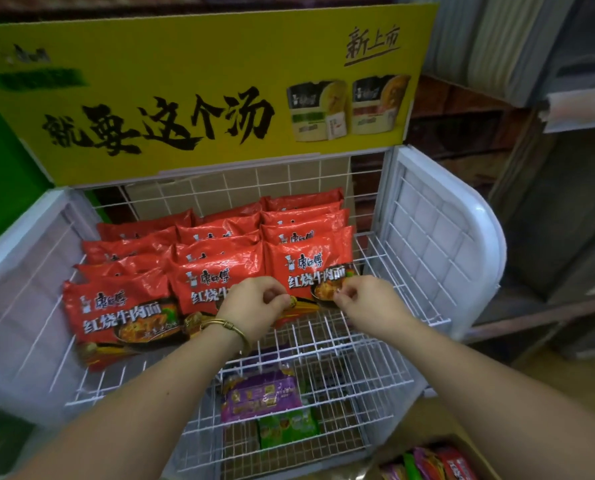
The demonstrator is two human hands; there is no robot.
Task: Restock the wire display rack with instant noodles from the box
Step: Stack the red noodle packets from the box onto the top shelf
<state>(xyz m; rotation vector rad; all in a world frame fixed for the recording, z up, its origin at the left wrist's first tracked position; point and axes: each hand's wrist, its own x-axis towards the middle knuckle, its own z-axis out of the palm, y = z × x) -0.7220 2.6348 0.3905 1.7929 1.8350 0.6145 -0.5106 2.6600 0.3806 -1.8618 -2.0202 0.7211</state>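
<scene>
The white wire display rack (424, 237) holds three columns of red instant noodle packets, overlapping from back to front. The front packet of the right column (306, 266) lies tilted on the ones behind it. My left hand (254, 306), with a gold bangle at the wrist, pinches that packet's lower edge with curled fingers. My right hand (367, 299) pinches the same lower edge a little further right. At the bottom right, the cardboard box (462, 445) shows several red, purple and green packets inside.
A yellow cardboard sign (199, 91) stands across the rack's back. Bare wire floor (358, 344) lies in front of and to the right of the packets. Purple (259, 396) and green (285, 427) packets lie on a lower shelf, seen through the wire.
</scene>
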